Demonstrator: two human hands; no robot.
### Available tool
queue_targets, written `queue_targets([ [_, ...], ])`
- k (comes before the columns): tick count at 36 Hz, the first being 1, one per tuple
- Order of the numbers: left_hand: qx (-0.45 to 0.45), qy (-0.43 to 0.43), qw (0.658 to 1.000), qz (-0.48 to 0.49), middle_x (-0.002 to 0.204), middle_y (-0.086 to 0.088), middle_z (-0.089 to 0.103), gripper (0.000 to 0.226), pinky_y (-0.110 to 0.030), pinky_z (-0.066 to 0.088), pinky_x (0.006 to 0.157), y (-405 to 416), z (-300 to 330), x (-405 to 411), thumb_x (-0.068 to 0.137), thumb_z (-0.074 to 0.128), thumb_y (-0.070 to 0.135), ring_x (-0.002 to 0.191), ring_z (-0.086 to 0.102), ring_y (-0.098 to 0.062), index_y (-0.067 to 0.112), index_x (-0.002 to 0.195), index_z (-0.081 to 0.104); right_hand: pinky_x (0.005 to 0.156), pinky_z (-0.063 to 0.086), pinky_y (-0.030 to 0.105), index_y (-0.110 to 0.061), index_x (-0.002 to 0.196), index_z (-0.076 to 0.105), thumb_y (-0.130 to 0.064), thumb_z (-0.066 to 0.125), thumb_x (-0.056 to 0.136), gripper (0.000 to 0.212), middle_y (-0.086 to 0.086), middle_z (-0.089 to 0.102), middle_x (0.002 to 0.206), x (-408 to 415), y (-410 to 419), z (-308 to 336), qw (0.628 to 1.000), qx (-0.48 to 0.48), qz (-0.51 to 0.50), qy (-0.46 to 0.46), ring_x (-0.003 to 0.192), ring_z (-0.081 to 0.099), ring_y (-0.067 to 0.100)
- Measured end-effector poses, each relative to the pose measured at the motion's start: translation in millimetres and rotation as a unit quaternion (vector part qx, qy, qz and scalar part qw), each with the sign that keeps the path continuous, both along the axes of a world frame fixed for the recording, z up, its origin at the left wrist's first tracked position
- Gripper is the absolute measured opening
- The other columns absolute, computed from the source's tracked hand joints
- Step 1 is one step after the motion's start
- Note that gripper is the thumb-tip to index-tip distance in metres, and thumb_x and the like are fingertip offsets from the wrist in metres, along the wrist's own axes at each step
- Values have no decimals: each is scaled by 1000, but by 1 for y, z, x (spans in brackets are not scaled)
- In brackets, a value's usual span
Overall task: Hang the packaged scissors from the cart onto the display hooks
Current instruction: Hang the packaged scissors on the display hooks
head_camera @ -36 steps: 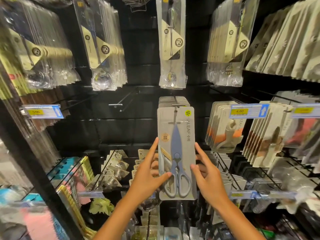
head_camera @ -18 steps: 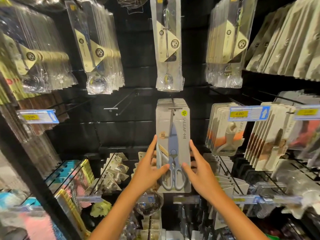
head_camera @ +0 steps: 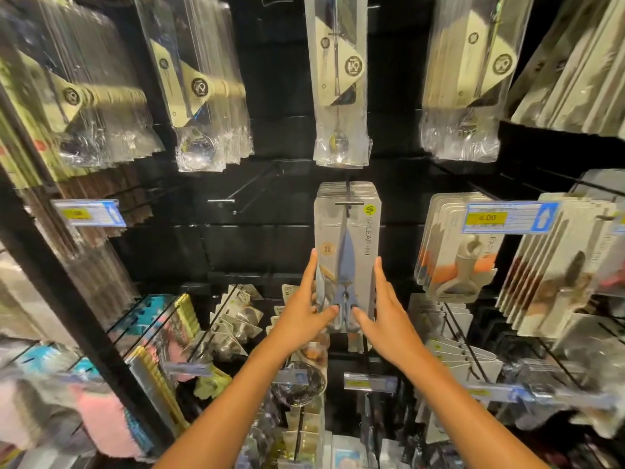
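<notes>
A grey card pack of blue-handled scissors point(head_camera: 351, 231) hangs at the front of a stack of like packs on a black display hook point(head_camera: 348, 204) in the middle of the rack. My left hand point(head_camera: 306, 309) lies along the pack's left edge with straight fingers, thumb across its lower front. My right hand point(head_camera: 384, 313) lies along the right edge the same way, its thumb touching the lower front. Both hands press the pack from the sides. No cart is in view.
An empty hook point(head_camera: 221, 200) sticks out to the left of the scissors. Bagged spoons point(head_camera: 340, 79) hang above. Carded tools behind a price tag point(head_camera: 510, 216) hang on the right. Small packs on hooks point(head_camera: 236, 319) fill the lower rows below my arms.
The scissors pack has slid back along the hook toward the stack. Both hands followed it away from me, moving up its sides.
</notes>
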State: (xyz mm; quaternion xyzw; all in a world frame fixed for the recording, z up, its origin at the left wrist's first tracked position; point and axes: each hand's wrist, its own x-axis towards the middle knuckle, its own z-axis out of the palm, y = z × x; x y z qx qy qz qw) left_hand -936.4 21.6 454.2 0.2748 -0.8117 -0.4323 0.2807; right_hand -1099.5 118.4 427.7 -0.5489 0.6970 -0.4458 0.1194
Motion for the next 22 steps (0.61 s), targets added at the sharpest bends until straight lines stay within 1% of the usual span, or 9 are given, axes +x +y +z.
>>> queue_targets([
  [3, -18, -17, 1000, 11, 157, 13, 34, 101, -1, 36, 100, 0, 1, 0, 94, 68, 13, 136, 39, 11, 37, 159, -5, 104, 37, 22, -45, 154, -20, -25, 62, 99, 101, -8, 26, 159, -3, -2, -2, 1000, -4, -4, 1, 138, 38, 4],
  [5, -41, -33, 998, 26, 151, 19, 35, 93, 1, 31, 101, 0, 2, 4, 93, 70, 16, 130, 36, 21, 39, 156, 5, 105, 35, 22, -40, 158, -11, -25, 63, 98, 97, -10, 26, 155, -4, -1, -2, 1000, -17, -9, 0, 132, 33, -2],
  [6, -51, -45, 997, 36, 152, 19, 34, 91, -5, 31, 107, 1, 1, 8, 93, 70, 20, 133, 34, 18, 42, 155, 7, 107, 35, 23, -36, 160, -4, -24, 65, 98, 93, -13, 26, 153, -3, 1, -3, 999, -30, -15, 1, 133, 30, -4],
  [8, -63, -78, 993, 62, 162, 10, 25, 91, -31, 28, 121, -1, -7, 21, 93, 70, 33, 149, 25, -6, 43, 158, 7, 115, 33, 29, -29, 161, 9, -23, 67, 96, 87, -13, 23, 156, -1, 6, -7, 998, -55, -36, 10, 142, 26, 3],
  [10, -91, -103, 987, 83, 166, 9, 19, 87, -43, 25, 124, -2, -18, 38, 95, 66, 37, 153, 18, -11, 40, 160, 9, 119, 27, 31, -23, 160, 19, -22, 68, 96, 80, -8, 24, 160, 5, 12, -12, 995, -73, -58, 19, 148, 24, 10],
  [14, -151, -128, 974, 113, 161, 20, 21, 73, -31, 25, 123, 4, -34, 81, 98, 63, 32, 147, 21, 3, 41, 157, 20, 116, 26, 23, -26, 153, 35, -20, 66, 96, 66, -13, 35, 152, 25, 21, -16, 993, -101, -24, 52, 143, 30, 3],
  [18, -193, -165, 959, 126, 163, 15, 25, 71, -37, 26, 124, 8, -48, 135, 98, 61, 31, 150, 21, -2, 38, 158, 22, 116, 35, 31, -31, 147, 46, -24, 62, 98, 52, -17, 44, 147, 57, 17, -17, 992, -52, 75, 85, 140, 39, 5],
  [20, -211, -182, 951, 135, 163, 16, 26, 71, -31, 24, 123, 14, -51, 164, 99, 62, 29, 150, 20, -1, 37, 158, 24, 117, 36, 35, -38, 148, 42, -27, 59, 100, 52, -20, 42, 150, 78, 8, -20, 984, -4, 128, 126, 142, 35, 5],
  [22, -227, -203, 940, 155, 161, 18, 26, 67, -27, 23, 123, 22, -55, 196, 99, 62, 30, 149, 21, 0, 34, 157, 28, 121, 29, 33, -45, 150, 33, -32, 54, 102, 55, -24, 32, 156, 101, -2, -23, 970, 44, 184, 153, 147, 24, 2],
])
